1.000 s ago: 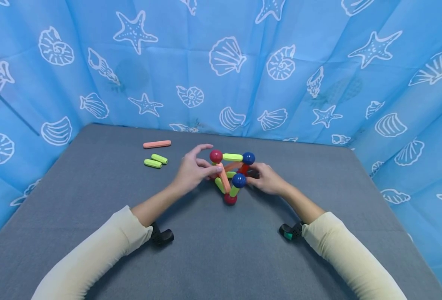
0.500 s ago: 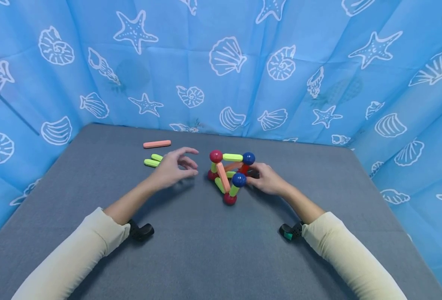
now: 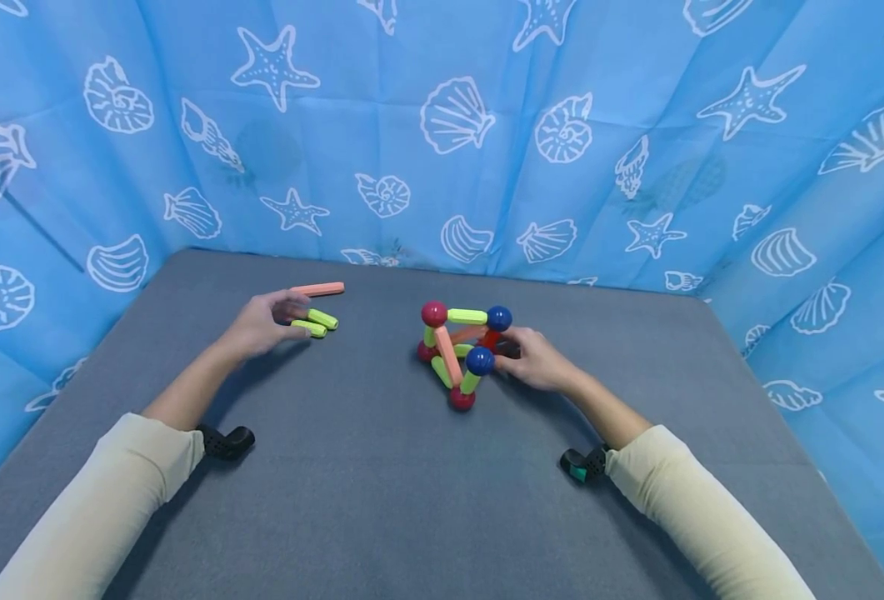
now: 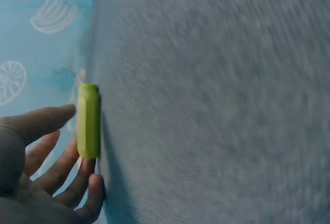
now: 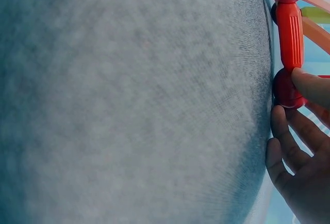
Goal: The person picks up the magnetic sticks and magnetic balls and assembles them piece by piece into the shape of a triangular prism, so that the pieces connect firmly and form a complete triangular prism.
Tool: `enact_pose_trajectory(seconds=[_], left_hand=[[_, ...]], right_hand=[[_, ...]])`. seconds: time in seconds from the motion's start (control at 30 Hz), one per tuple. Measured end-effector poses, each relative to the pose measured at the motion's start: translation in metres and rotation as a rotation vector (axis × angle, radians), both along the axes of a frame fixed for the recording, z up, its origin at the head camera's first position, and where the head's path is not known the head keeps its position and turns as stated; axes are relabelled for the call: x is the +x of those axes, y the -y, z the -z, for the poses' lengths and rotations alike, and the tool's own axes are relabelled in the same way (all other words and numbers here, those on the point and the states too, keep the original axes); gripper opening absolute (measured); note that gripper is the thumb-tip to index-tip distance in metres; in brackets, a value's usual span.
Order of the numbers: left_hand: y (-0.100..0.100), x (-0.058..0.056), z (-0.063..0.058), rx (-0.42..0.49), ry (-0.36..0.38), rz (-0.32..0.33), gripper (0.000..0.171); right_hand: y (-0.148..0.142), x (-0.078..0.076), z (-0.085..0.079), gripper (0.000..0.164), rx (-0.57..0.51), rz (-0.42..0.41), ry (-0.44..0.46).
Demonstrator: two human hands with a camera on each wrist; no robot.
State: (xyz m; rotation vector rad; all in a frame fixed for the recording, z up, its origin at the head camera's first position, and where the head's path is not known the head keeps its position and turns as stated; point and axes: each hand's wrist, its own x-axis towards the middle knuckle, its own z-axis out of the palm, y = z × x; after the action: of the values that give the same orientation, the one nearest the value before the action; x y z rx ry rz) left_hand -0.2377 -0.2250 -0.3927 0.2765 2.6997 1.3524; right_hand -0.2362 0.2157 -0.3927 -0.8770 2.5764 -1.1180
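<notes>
My left hand [image 3: 260, 325] is at the two short lime-green rods, the nearer rod [image 3: 311, 329] and the farther rod [image 3: 324, 318]. In the left wrist view its thumb and fingers are spread around a green rod [image 4: 88, 123], not closed on it. A frame of coloured balls and rods stands at mid-table, with a red ball [image 3: 434, 313] and two blue balls, one at the back [image 3: 498, 317] and one in front [image 3: 480, 361], on top. At its right side my right hand [image 3: 537, 360] pinches a dark-red ball [image 5: 286, 91] at the end of a red rod [image 5: 291, 36].
A salmon-coloured rod [image 3: 322, 289] lies behind the green ones. The grey table [image 3: 382, 500] ends at a blue curtain [image 3: 382, 108] with white shells and starfish. Black wrist devices hang under the left sleeve [image 3: 134, 458] and right sleeve [image 3: 659, 471].
My left hand has let go of the frame and moved left to the loose green rods. My right hand has stayed at the frame, which stands where it was.
</notes>
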Motion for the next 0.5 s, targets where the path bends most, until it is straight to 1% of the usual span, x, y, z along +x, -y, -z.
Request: enact_pose_trajectory(seconds=[0.07,0.17,0.23,0.27,0.33,0.5], left_hand=[[0.002,-0.001,0.004,-0.052,-0.024,0.024,0.047],[0.003,-0.001,0.008,-0.114,-0.08,0.053,0.042],[0.002,-0.001,0.008,-0.113,-0.105,0.061,0.042],[0.001,-0.001,0.008,-0.096,-0.11,0.066,0.043],[-0.004,0.0,0.007,-0.035,-0.112,0.08,0.046],[-0.024,0.007,0.001,0.194,-0.092,0.119,0.051]], right_hand=[[0.0,0.0,0.0,0.039,-0.002,-0.003,0.004],[0.0,0.0,0.001,0.039,-0.01,-0.007,0.014],[0.0,-0.001,0.001,0.039,-0.011,-0.006,0.018],[0.0,-0.001,0.001,0.039,-0.011,-0.005,0.018],[0.0,-0.001,0.001,0.039,-0.01,-0.003,0.018],[0.0,-0.001,0.001,0.04,-0.009,0.003,0.015]])
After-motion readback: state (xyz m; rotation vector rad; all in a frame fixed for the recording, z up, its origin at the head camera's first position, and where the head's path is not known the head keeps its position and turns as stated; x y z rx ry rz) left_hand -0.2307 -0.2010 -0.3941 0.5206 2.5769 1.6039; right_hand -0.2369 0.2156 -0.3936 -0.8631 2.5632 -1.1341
